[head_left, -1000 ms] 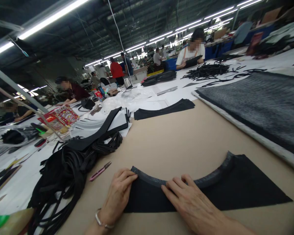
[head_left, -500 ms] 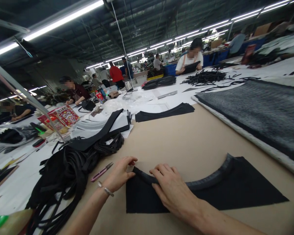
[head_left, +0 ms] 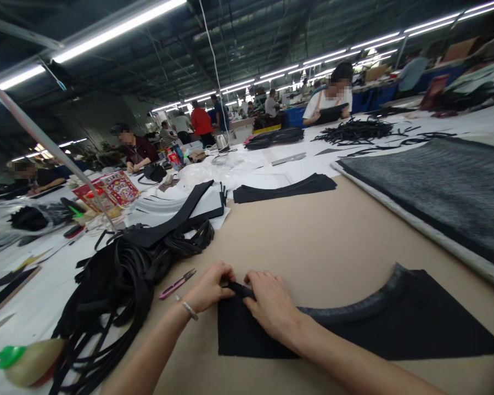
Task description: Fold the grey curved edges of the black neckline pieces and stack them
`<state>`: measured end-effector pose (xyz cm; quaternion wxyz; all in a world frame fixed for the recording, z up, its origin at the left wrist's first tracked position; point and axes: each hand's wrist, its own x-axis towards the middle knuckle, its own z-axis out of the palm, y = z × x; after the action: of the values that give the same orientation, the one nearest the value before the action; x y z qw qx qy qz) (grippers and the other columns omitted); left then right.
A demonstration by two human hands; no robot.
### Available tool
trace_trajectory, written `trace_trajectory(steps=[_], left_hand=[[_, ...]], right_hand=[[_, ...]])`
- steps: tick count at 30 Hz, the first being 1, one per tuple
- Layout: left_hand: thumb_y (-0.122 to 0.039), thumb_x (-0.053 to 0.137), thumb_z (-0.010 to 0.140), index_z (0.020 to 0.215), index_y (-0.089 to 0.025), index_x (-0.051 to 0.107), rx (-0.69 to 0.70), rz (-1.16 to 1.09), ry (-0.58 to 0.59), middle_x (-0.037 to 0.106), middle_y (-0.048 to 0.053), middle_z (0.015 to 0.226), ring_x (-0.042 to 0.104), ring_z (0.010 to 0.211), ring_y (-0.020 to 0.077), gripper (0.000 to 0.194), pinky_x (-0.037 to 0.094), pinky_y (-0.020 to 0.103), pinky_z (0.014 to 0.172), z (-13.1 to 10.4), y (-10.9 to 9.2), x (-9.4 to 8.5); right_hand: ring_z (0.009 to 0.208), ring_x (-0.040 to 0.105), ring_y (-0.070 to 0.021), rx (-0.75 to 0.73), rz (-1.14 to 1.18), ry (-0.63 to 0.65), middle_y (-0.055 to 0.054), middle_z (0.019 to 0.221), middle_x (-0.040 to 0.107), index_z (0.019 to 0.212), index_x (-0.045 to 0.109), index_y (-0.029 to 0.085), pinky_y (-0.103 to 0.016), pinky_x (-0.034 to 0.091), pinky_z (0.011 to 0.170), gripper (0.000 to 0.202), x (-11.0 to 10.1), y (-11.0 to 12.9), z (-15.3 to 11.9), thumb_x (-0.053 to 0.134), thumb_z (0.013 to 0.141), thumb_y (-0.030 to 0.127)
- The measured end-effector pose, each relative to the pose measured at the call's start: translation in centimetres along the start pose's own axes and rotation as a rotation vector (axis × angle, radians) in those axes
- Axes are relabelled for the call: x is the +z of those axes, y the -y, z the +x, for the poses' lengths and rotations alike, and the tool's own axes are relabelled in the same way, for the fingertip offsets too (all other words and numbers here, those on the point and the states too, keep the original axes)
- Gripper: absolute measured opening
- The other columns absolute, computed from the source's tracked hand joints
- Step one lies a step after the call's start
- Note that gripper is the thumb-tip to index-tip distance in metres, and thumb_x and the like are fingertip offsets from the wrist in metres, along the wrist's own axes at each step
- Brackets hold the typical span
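Note:
A black fabric panel point(head_left: 354, 343) lies flat before me, its upper side cut in a deep curve. Along that curve runs a shinier dark edge band point(head_left: 349, 312). At the band's left end, my left hand point(head_left: 214, 285) is closed, thumb and fingertips pinching the fabric edge. Close beside it, my right hand point(head_left: 271, 304) bends its fingers over the band, with the thumb on the panel side; it covers part of the curve. Pink-handled thread snips point(head_left: 177, 284) rest left of my left hand, apart from it.
A heap of black strips point(head_left: 119, 274) spreads on the left, near a green-capped bottle point(head_left: 33, 359). Cut black pieces point(head_left: 284, 189) lie at the board's far edge. Dark grey textured material point(head_left: 436, 192) lies on the right. A co-worker point(head_left: 329, 99) handles a black piece across the table.
My right hand has slid left along the curved band, closer to my left hand. My left hand still pinches the band's end. The view has shifted slightly.

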<state>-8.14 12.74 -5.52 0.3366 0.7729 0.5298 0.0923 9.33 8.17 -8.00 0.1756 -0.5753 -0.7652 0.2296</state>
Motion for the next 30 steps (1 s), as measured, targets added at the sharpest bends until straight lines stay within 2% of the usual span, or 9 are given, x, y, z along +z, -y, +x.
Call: trace_trajectory(steps=[3,6,9,11,13,16,22,30], left_hand=[[-0.017,0.062,0.062,0.080,-0.016,0.058,-0.021,-0.058,0.040,0.056,-0.003,0.073,0.051,0.072,0.0140,0.019,0.039,0.023,0.065,-0.1,-0.1,0.1],[-0.016,0.059,0.062,0.084,-0.016,0.059,-0.013,-0.096,0.066,0.058,-0.004,0.072,0.052,0.071,0.0129,0.021,0.039,0.022,0.063,-0.1,0.0,0.2],[-0.015,0.056,0.065,0.079,-0.015,0.062,0.000,-0.084,0.084,0.059,-0.003,0.068,0.054,0.068,0.0137,0.015,0.039,0.023,0.063,-0.1,0.0,0.2],[-0.015,0.056,0.067,0.080,-0.015,0.063,0.020,-0.049,0.064,0.061,-0.001,0.072,0.055,0.073,0.0152,0.015,0.040,0.025,0.067,-0.1,-0.2,0.1],[-0.014,0.057,0.068,0.086,-0.017,0.065,0.060,0.000,0.032,0.064,0.001,0.084,0.056,0.084,0.0171,0.020,0.040,0.027,0.077,-0.3,-0.5,0.0],[-0.013,0.058,0.070,0.089,-0.022,0.067,0.121,0.085,0.010,0.064,0.001,0.096,0.054,0.098,0.0191,0.022,0.035,0.031,0.090,-0.4,-1.0,-0.1],[-0.012,0.057,0.074,0.083,-0.023,0.066,0.163,0.224,-0.001,0.065,0.000,0.091,0.055,0.094,0.0194,0.017,0.032,0.035,0.088,-0.2,-1.1,0.3],[-0.014,0.057,0.083,0.088,-0.026,0.069,0.284,0.351,-0.078,0.066,-0.001,0.092,0.054,0.096,0.0176,0.018,0.030,0.036,0.090,-0.5,-0.3,0.8]], right_hand=[[0.095,0.057,-0.0235,0.004,-0.003,0.018,-0.005,0.093,0.066,0.094,0.061,0.019,-0.036,0.034,0.082,0.015,0.0,0.1,0.3,0.054,0.080,0.020],[0.091,0.058,-0.0225,-0.013,-0.004,0.030,-0.004,0.088,0.067,0.087,0.063,0.020,-0.034,0.034,0.078,0.012,-0.1,0.2,0.5,0.052,0.082,0.019],[0.091,0.059,-0.0221,-0.027,-0.005,0.021,-0.004,0.087,0.068,0.086,0.064,0.020,-0.034,0.034,0.078,0.013,-0.1,0.2,0.5,0.051,0.084,0.019],[0.092,0.059,-0.0222,-0.032,-0.003,0.007,-0.005,0.089,0.067,0.088,0.064,0.020,-0.034,0.035,0.080,0.013,0.0,0.1,0.4,0.050,0.084,0.019],[0.095,0.058,-0.0219,-0.037,0.004,-0.007,-0.005,0.093,0.067,0.091,0.063,0.020,-0.034,0.035,0.082,0.015,0.2,0.1,0.3,0.050,0.084,0.018],[0.096,0.058,-0.0210,-0.040,0.017,-0.012,-0.005,0.097,0.067,0.096,0.063,0.019,-0.033,0.036,0.083,0.019,0.4,0.1,0.4,0.051,0.083,0.015],[0.091,0.059,-0.0206,-0.047,0.038,0.000,-0.005,0.095,0.066,0.096,0.063,0.018,-0.030,0.040,0.081,0.021,0.0,-0.1,0.1,0.051,0.080,0.012],[0.094,0.057,-0.0186,-0.047,0.059,-0.038,-0.007,0.096,0.062,0.096,0.063,0.017,-0.028,0.041,0.085,0.027,0.6,-0.4,-0.8,0.040,0.086,0.007]])
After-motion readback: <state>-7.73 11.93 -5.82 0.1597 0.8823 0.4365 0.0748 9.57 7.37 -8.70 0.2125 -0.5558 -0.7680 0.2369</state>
